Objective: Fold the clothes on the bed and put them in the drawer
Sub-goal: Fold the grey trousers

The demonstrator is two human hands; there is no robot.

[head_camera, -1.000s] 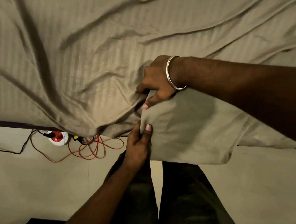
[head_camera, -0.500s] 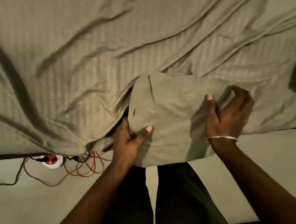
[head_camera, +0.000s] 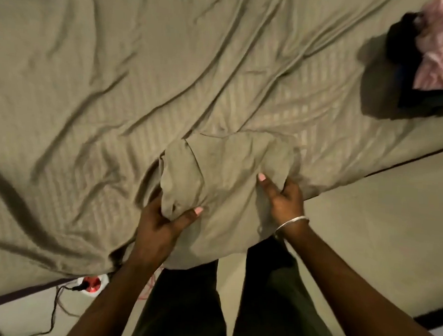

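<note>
A folded olive-tan garment (head_camera: 224,183) lies at the near edge of the bed (head_camera: 117,85), its lower part hanging over the edge. My left hand (head_camera: 165,220) grips the garment's left side, thumb on top. My right hand (head_camera: 282,194), with a silver bangle on the wrist, holds the right side, thumb on top and fingers tucked under the fabric. The garment's colour nearly matches the striped bed sheet.
A pile of dark and pink clothes (head_camera: 431,55) sits at the bed's far right. On the floor at lower left lies a red-and-white power strip (head_camera: 92,284) with cables. My legs in dark trousers (head_camera: 233,309) stand against the bed's edge.
My right hand moved from the left of the garment across to its right side and now holds it there. Both hands have drawn in on the fabric. The view tilted, revealing the clothes pile.
</note>
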